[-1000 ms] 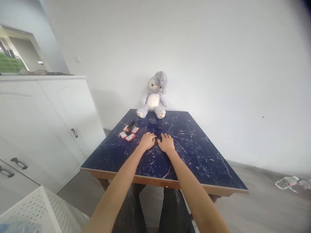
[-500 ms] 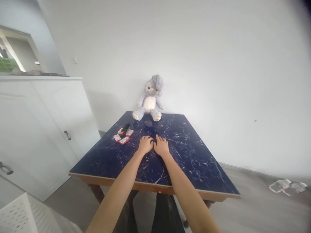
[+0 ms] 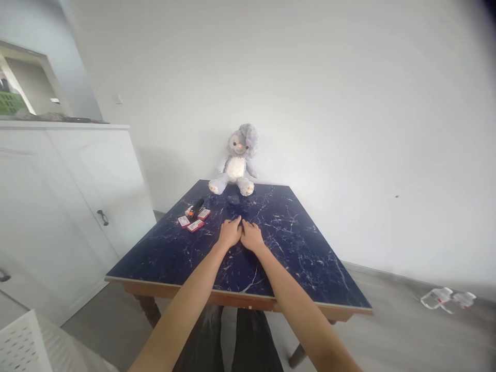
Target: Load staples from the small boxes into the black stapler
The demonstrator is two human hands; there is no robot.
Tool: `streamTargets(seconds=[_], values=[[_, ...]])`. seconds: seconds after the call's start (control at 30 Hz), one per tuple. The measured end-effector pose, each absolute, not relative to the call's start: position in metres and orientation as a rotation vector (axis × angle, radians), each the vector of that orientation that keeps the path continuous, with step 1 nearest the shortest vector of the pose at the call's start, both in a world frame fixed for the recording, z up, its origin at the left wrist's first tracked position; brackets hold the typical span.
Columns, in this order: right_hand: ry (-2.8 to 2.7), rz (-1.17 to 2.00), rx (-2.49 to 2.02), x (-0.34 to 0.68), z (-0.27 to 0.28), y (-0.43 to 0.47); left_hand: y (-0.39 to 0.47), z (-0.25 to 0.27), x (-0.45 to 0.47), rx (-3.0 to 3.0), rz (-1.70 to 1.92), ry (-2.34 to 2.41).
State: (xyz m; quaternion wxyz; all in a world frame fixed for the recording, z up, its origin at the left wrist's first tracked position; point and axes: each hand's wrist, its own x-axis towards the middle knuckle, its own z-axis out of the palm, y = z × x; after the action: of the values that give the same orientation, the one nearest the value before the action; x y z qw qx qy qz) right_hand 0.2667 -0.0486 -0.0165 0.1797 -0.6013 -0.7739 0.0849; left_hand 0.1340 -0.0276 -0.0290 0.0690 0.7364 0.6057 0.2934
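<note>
My left hand (image 3: 230, 232) rests palm down near the middle of the blue marble-patterned table (image 3: 306, 258), its fingers loosely stretched out. Close beside it lies my right hand (image 3: 252, 236), also palm down, with the fingers pointing forward and slightly inward. The inner edges of the two hands meet or nearly meet; nothing shows in either one. To the left of my left hand are several small red-and-white boxes (image 3: 196, 226) in a loose cluster. A black object with an orange part (image 3: 196, 208) lies on or against them; its kind is too small to tell.
A grey-lilac plush toy (image 3: 235, 168) sits at the table's far edge against the white wall. At the left stand a white cabinet (image 3: 77, 191) and a white perforated basket (image 3: 23, 343). Clear plastic bottles (image 3: 442, 297) lie on the floor at the right.
The camera view has shifted a little, moving the table and toy slightly left in the picture. My hands have drawn slightly closer, with the right fingers nearer the left hand. The boxes stay put.
</note>
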Motion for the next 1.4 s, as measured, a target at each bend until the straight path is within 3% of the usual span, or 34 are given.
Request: streamTargets(seconds=[0.6,0.93,1.4], values=[[-2.266,0.277,-1.503,0.254,-0.027,-0.075,-0.066,-0.024,0.109,1.791,1.336,1.589],[-1.081,0.922,-1.242,0.269,-0.028,-0.045,-0.083,-0.021,0.107,1.710,1.285,1.744],[-0.678,1.257,-0.803,0.278,-0.015,-0.043,-0.080,-0.013,0.109,1.635,1.393,1.729]])
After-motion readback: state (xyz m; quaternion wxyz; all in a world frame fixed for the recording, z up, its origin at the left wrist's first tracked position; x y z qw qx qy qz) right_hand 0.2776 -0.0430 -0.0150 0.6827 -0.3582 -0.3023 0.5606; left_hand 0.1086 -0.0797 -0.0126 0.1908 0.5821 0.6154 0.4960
